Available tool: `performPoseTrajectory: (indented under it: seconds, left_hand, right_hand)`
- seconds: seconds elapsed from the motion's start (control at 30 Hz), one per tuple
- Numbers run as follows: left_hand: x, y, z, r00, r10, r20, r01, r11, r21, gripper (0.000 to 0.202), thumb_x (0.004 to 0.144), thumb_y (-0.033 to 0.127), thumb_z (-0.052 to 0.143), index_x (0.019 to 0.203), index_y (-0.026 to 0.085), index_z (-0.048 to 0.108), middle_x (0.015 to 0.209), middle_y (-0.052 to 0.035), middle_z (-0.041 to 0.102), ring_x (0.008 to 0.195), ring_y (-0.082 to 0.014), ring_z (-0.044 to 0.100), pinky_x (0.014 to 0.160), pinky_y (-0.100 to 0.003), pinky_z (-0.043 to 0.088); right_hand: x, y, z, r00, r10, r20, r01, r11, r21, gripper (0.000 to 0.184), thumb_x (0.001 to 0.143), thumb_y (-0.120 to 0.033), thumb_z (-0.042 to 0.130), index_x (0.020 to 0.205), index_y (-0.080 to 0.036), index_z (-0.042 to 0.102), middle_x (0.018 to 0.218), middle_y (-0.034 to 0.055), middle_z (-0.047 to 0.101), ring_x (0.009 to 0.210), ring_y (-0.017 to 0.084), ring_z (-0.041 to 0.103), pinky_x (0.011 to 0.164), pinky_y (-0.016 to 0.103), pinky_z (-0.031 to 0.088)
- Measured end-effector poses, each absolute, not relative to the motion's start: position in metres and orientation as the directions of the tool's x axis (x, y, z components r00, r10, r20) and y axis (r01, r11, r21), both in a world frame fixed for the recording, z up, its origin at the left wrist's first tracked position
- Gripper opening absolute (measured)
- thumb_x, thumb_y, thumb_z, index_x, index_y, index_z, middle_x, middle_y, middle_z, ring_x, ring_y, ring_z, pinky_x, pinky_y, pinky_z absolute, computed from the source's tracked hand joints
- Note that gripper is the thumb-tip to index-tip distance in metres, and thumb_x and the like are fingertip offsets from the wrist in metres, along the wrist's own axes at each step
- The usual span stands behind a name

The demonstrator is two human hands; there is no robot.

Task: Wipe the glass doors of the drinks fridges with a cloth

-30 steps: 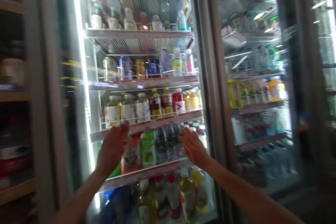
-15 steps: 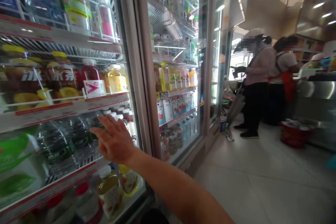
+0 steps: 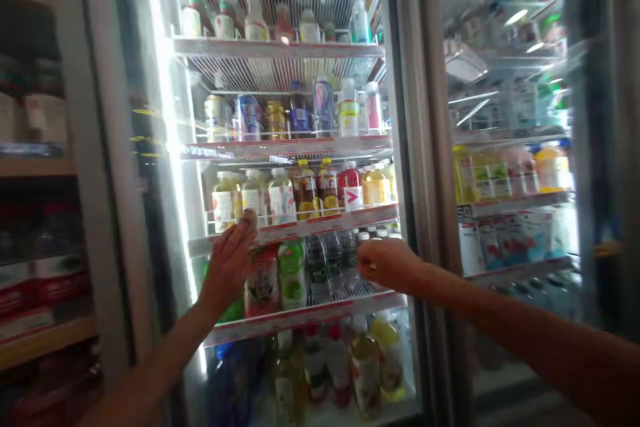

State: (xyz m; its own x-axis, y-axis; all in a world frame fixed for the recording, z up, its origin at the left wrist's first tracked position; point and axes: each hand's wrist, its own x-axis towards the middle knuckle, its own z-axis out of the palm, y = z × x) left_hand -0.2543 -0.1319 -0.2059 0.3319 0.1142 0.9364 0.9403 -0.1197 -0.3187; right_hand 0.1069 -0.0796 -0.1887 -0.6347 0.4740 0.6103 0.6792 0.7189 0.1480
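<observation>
My left hand reaches up with fingers stretched out, near the shelf edge below the row of drink bottles. It overlaps a white-labelled bottle and a red drink pack; whether it touches anything I cannot tell. My right hand has curled fingers beside the clear water bottles on the shelf below. What its fingers hold, if anything, is hidden. A green drink pack stands between the two hands. Above my right hand is a red drink bottle with a white label.
The lit drinks fridge has wire shelves of cans and bottles above and larger bottles at the bottom. A metal door frame separates it from another stocked glass fridge at right. Dark wooden shelves stand at left.
The view has swung left and now faces the fridge more squarely from farther back. My left hand has come into view. My right hand's spread fingers have curled in.
</observation>
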Motion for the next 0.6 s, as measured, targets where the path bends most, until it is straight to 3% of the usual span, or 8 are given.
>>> performPoseTrajectory:
  seconds: [0.07,0.13,0.23,0.37,0.5,0.57,0.6]
  left_hand:
    - [-0.263,-0.136,-0.198,0.271,0.054,0.961,0.962,-0.044,-0.269,0.042,0.088,0.021,0.042,0.130,0.021,0.044,0.141,-0.0090,0.041,0.132,-0.0243,0.035,0.108,-0.047,0.033]
    - [-0.266,-0.139,-0.196,0.243,-0.014,0.970,0.970,-0.005,-0.243,0.046,0.088,0.021,0.041,0.134,0.019,0.039,0.145,-0.0102,0.034,0.134,-0.0253,0.030,0.109,-0.049,0.030]
    - [-0.256,-0.137,-0.206,0.360,0.057,0.931,0.932,-0.062,-0.357,0.049,0.088,0.017,0.040,0.137,0.018,0.034,0.146,-0.0108,0.032,0.137,-0.0247,0.026,0.109,-0.047,0.032]
    - [-0.240,-0.126,-0.219,0.528,0.136,0.838,0.848,-0.132,-0.513,0.049,0.087,0.014,0.041,0.136,0.019,0.037,0.141,-0.0094,0.041,0.137,-0.0222,0.026,0.108,-0.042,0.036]
    - [-0.247,-0.127,-0.207,0.568,0.207,0.797,0.823,-0.178,-0.540,0.043,0.087,0.016,0.041,0.130,0.021,0.045,0.139,-0.0062,0.045,0.134,-0.0204,0.031,0.110,-0.041,0.034]
    - [-0.251,-0.128,-0.201,0.562,0.247,0.789,0.826,-0.215,-0.521,0.040,0.088,0.017,0.039,0.127,0.022,0.049,0.138,-0.0049,0.046,0.134,-0.0200,0.033,0.111,-0.043,0.032]
    - [-0.251,-0.127,-0.200,0.553,0.249,0.795,0.831,-0.228,-0.507,0.039,0.088,0.017,0.039,0.126,0.022,0.050,0.138,-0.0050,0.046,0.134,-0.0203,0.033,0.111,-0.043,0.032]
  right_hand:
    - [0.113,-0.088,-0.168,-0.653,0.481,0.585,0.687,0.701,0.191,0.019,0.076,-0.025,0.055,0.059,-0.017,0.058,0.058,-0.0005,0.059,0.051,0.008,0.046,0.050,0.023,0.023]
    - [0.119,-0.092,-0.157,-0.592,0.515,0.619,0.729,0.670,0.139,0.025,0.078,-0.027,0.052,0.055,-0.017,0.056,0.051,-0.0016,0.053,0.047,0.007,0.039,0.049,0.023,0.021]
    - [0.117,-0.094,-0.152,-0.550,0.582,0.599,0.758,0.649,0.065,0.025,0.077,-0.026,0.053,0.054,-0.016,0.056,0.048,-0.0032,0.049,0.046,0.006,0.034,0.048,0.022,0.020]
    - [0.114,-0.120,-0.138,-0.679,0.650,0.342,0.702,0.711,0.044,0.021,0.069,-0.015,0.058,0.048,-0.015,0.055,0.042,-0.0065,0.039,0.044,0.004,0.032,0.045,0.021,0.021]
    - [0.145,-0.171,-0.142,-0.808,0.589,0.020,0.590,0.807,0.037,0.020,0.064,-0.017,0.063,0.045,-0.019,0.056,0.036,-0.0083,0.037,0.035,0.004,0.030,0.039,0.022,0.021]
    - [0.165,-0.188,-0.172,-0.799,0.600,0.040,0.601,0.797,0.054,0.021,0.068,-0.028,0.064,0.048,-0.023,0.060,0.036,-0.0068,0.042,0.033,0.005,0.035,0.038,0.023,0.024]
    - [0.173,-0.192,-0.192,-0.772,0.615,0.159,0.632,0.770,0.089,0.024,0.073,-0.032,0.061,0.050,-0.025,0.062,0.038,-0.0053,0.046,0.035,0.006,0.040,0.039,0.023,0.028]
